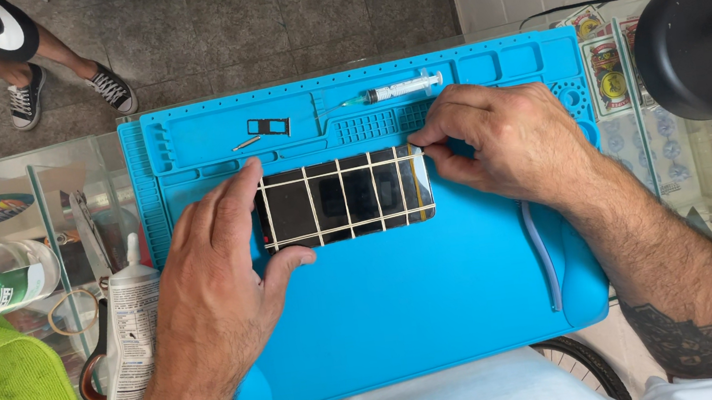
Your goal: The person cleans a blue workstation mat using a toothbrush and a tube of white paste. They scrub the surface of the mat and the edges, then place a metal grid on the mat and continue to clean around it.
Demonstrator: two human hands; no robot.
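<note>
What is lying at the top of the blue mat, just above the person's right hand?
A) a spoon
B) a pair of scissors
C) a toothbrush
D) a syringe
D: a clear syringe with a thin needle tip lies in the tray at the top of the blue mat, just above the right hand, which touches the corner of the phone.

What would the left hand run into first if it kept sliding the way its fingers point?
The left hand points toward the mat's far edge. Past the phone it steadies, the first things look like the small metal pin and card tray on the blue mat, though heights are hard to judge.
</note>
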